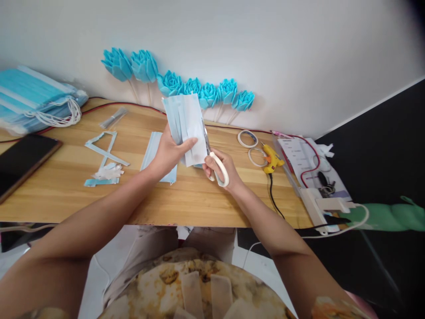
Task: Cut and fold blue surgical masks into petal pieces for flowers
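My left hand grips a light blue and white face mask, held up and tilted above the table with the thumb across its white face. My right hand is closed around the white handles of a pair of scissors. The scissor blades run along the mask's right edge; how far they are apart is hidden. Under and beside my left hand, another pale blue mask piece lies flat on the wooden table. Cut blue strips and white scraps lie to the left.
Blue flowers on sticks lean along the wall. A mask stack and a phone lie at left. On the right are tape rolls, a yellow glue gun, papers and a power strip with cables.
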### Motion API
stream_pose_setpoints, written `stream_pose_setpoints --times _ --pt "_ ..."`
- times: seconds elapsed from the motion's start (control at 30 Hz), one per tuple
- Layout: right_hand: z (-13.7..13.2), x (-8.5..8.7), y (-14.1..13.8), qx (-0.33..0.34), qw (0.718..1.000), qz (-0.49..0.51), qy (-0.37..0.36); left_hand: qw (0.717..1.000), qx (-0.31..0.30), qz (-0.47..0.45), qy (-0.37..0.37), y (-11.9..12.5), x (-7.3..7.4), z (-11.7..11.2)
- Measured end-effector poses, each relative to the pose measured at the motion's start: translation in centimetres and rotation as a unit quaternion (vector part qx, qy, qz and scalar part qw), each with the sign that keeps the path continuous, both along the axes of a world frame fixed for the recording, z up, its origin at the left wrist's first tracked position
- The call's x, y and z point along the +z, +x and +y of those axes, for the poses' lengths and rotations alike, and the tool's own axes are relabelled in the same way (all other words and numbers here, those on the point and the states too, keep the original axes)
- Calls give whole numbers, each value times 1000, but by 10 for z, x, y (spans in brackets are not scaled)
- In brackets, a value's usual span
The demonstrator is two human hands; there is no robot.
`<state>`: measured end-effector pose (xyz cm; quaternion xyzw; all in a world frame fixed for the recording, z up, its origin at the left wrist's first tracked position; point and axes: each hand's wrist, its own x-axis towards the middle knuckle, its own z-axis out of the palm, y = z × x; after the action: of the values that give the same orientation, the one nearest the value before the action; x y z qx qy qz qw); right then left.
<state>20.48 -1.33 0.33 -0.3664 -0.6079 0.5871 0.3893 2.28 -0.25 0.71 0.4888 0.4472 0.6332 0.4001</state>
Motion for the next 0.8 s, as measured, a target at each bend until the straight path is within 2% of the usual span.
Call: stream_pose_setpoints --times 0.4,0.8 --pt "1 -2 0 -11 1000 -1 -7 1000 5 -2 -2 -1 -3 2" --pt "0 0 -2 -18 1000 -4 -15 1000 7 11 -1 0 -1 0"
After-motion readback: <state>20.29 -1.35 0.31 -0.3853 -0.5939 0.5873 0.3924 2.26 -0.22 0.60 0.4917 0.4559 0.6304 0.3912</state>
